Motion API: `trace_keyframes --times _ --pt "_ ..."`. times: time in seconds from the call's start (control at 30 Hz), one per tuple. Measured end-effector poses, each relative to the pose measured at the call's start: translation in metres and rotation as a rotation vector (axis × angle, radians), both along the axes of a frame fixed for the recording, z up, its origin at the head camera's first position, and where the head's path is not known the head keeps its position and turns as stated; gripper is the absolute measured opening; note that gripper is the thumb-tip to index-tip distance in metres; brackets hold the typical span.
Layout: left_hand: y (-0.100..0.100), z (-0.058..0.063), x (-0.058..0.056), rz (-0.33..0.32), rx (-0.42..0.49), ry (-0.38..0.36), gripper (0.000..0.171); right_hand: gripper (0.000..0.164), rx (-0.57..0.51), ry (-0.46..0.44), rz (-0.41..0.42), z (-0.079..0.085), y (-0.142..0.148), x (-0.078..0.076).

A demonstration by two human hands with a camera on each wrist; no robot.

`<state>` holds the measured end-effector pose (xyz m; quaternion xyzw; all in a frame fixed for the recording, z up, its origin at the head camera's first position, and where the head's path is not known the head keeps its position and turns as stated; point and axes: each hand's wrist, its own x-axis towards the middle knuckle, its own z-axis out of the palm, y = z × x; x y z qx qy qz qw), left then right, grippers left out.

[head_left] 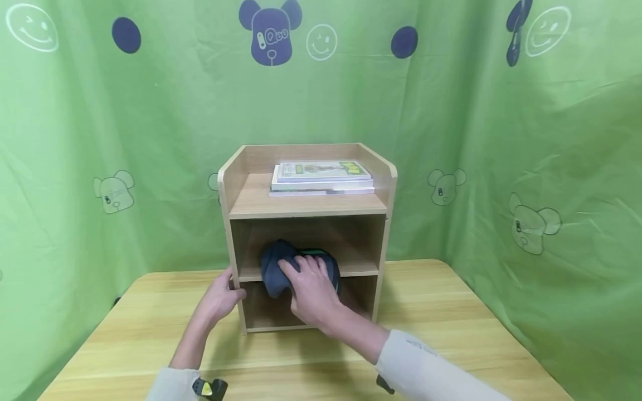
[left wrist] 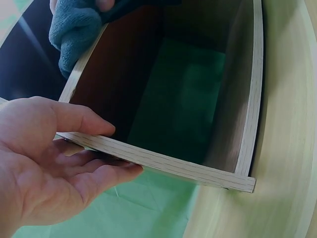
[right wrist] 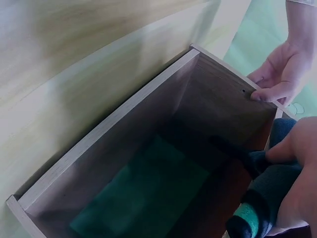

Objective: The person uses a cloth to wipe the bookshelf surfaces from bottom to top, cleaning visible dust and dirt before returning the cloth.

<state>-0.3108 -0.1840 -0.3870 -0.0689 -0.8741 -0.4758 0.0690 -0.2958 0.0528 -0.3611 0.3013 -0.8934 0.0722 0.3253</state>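
Right hand (head_left: pixel 313 295) fingers (head_left: pixel 301 266) curled over a dark blue cloth bundle (head_left: pixel 275 268), pressing it at the front lip of the middle shelf (head_left: pixel 358 270), so gripping it, more or less. Bundle half in, half out: a good chunk drooping over the shelf edge just below the fingertips, a teal stripe (right wrist: pixel 246 216) showing on it in the right wrist view. Easy way for this to go wrong: loosening the grip too early, with the hanging part dragging the rest down into the lower compartment (left wrist: pixel 183 99) or out onto the table (head_left: pixel 451 312). Also a chance of a fold snagging on the shelf edge and bunching up instead of sliding back. Left hand (head_left: pixel 220 298) over on the side panel (left wrist: pixel 163 163) of the small wooden cabinet (head_left: pixel 306 234), thumb (left wrist: pixel 79 119) inside the front edge, other fingers straight along the outside, so bracing rather than clamping. Fairly loose hold, though, so a hard shove from the right could skid or tip the whole unit backwards. Further up from both hands, a stack of books (head_left: pixel 322 178) lying flat on the top shelf, liable to slide with a jolt.
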Motion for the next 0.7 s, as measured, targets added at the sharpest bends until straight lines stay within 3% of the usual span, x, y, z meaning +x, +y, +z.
trace_keyframes --times 0.17,0.3,0.57,0.7 --pt "0.002 -0.001 -0.002 -0.001 0.007 0.015 0.063 0.063 -0.067 0.057 0.063 0.002 0.007 -0.006" --pt "0.002 -0.005 -0.002 0.002 0.02 0.004 0.064 0.064 -0.19 0.135 0.132 0.016 0.013 -0.007" --pt "0.0 -0.004 -0.003 0.002 0.033 -0.003 0.068 0.069 -0.345 0.215 0.23 0.088 0.019 0.017" --pt "-0.001 -0.003 -0.003 0.008 0.031 -0.005 0.068 0.07 -0.395 0.234 0.248 0.124 0.026 0.021"
